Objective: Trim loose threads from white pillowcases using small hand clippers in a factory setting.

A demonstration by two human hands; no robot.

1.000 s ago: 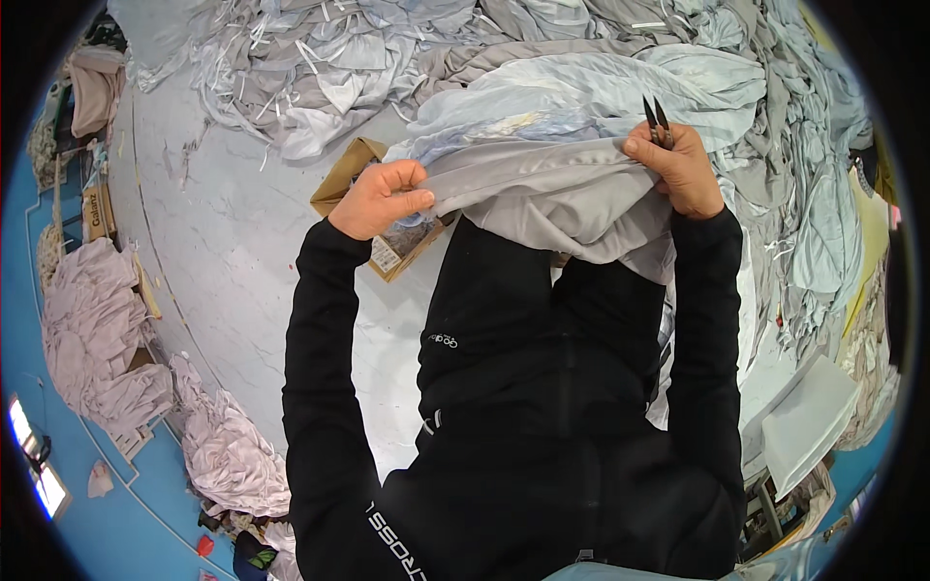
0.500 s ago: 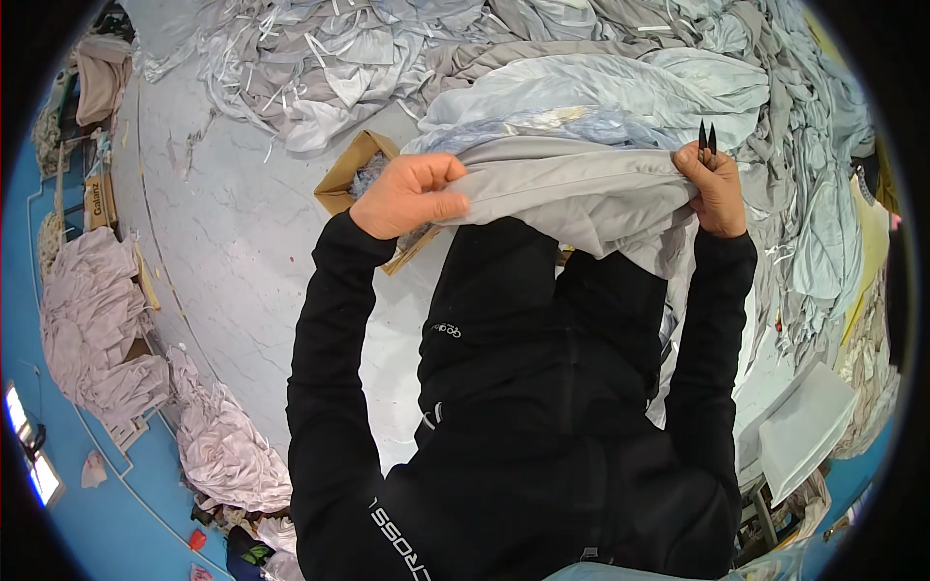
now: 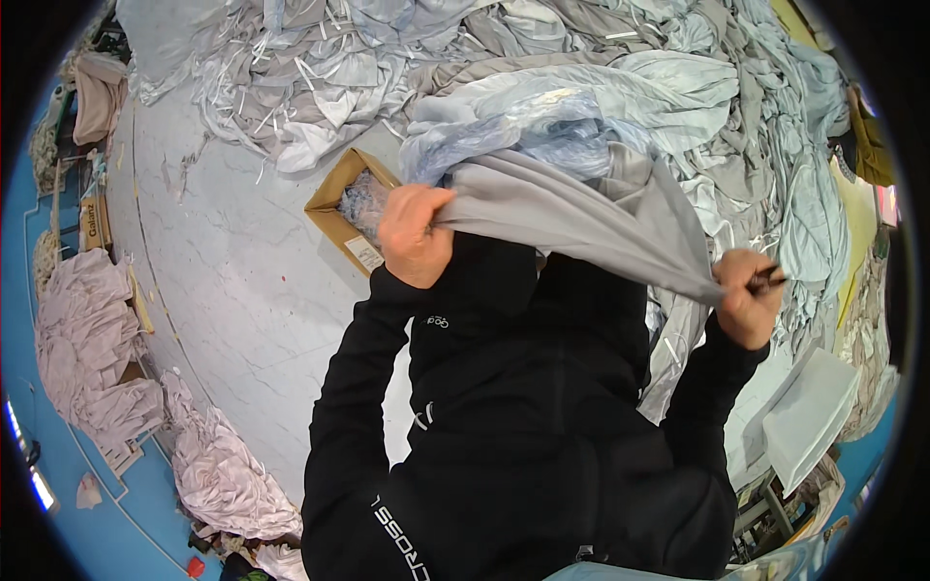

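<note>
A grey cloth (image 3: 572, 213) stretches across my lap between both hands. My left hand (image 3: 415, 232) is closed on its left end, fingers curled over the edge. My right hand (image 3: 750, 298) grips the other end, lower and further right. That same hand also holds a small dark pair of thread snips (image 3: 768, 280), blurred, with the tips pointing right. Just beyond the cloth lies a bunched blue-grey fabric (image 3: 523, 131) with a shiny, crumpled look.
An open cardboard box (image 3: 337, 225) with crumpled clear plastic inside stands left of my left hand. A large heap of grey and pale blue fabric (image 3: 620, 39) spreads across the far side and right. Pinkish cloth piles (image 3: 223, 465) lie at the left. White sheet-like material (image 3: 812, 416) is at the right.
My right hand has moved down and to the right, pulling the grey cloth into a slanted, tauter strip. My left hand has shifted slightly right and nearer. The snips have turned from upward to rightward.
</note>
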